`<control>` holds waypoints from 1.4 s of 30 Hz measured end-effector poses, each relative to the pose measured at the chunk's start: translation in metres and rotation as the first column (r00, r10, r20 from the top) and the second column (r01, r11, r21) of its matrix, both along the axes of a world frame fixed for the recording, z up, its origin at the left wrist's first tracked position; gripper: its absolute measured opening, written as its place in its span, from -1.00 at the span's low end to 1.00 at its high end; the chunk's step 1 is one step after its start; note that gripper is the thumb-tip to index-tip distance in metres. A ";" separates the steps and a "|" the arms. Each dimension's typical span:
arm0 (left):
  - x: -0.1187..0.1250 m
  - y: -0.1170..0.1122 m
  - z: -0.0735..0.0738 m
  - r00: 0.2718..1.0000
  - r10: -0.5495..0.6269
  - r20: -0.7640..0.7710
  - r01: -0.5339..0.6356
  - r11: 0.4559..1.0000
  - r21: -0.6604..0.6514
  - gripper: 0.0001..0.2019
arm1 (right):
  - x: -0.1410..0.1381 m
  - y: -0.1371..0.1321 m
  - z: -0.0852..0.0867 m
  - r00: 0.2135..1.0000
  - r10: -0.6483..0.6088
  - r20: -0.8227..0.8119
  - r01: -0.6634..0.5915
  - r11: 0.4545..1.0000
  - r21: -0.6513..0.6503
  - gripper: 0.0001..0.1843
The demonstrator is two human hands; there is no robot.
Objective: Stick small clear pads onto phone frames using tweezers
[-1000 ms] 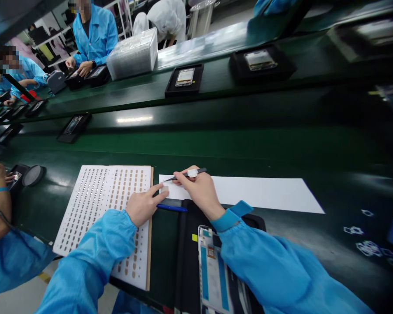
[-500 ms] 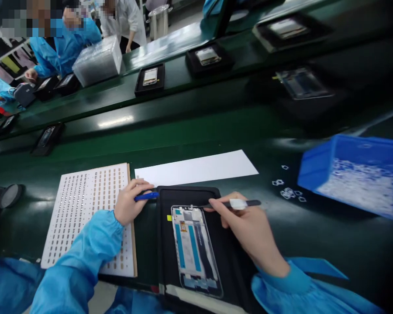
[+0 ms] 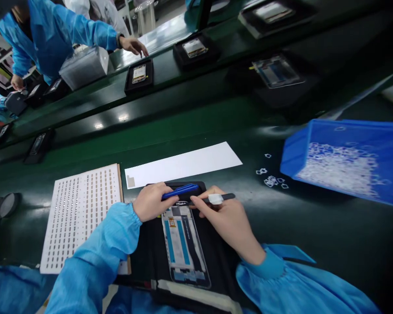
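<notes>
A phone frame [image 3: 183, 244] with blue strips and a ribbon cable lies in a black foam tray [image 3: 150, 257] in front of me. My left hand [image 3: 155, 201] is closed around a blue pen-like tool [image 3: 183, 190], its fingers at the top end of the frame. From the other side, my right hand [image 3: 224, 218] pinches dark tweezers [image 3: 228, 196] wrapped with white tape. Their tip points at the frame's top edge beside my left fingers. Those fingers partly hide the top of the frame, and I cannot make out anything small at the tip.
Left of the tray lies a white sheet [image 3: 81, 218] with rows of small parts. A white paper strip [image 3: 183, 163] is behind. At right, a blue bin [image 3: 294, 152] holds white rings, with several loose rings [image 3: 271, 181] beside it. A co-worker's hand [image 3: 134, 45] is over the far line.
My left hand has moved right, from the tray's left edge to the top of the phone frame, bringing the blue tool along. The co-worker's arm now reaches across the far line.
</notes>
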State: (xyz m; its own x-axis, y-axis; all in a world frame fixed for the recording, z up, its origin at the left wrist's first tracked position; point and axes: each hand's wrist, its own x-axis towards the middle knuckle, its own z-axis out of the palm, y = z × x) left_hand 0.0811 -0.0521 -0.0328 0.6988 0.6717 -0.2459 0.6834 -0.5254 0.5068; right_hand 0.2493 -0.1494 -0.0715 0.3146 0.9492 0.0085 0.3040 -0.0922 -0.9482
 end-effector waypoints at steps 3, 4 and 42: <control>0.000 -0.001 0.001 0.999 -0.020 -0.030 0.021 1.000 0.014 -0.85 | -0.001 -0.001 0.000 1.000 0.004 -0.019 -0.004 1.000 -0.025 -0.67; 0.000 -0.002 0.001 0.999 -0.024 -0.035 0.024 1.000 0.017 -0.85 | -0.001 -0.001 0.000 1.000 0.006 -0.019 -0.006 1.000 -0.029 -0.68; 0.003 -0.009 0.000 0.994 0.036 -0.102 -0.033 0.999 0.034 -0.88 | 0.000 -0.003 0.001 0.999 0.005 0.035 -0.005 1.000 -0.011 -0.69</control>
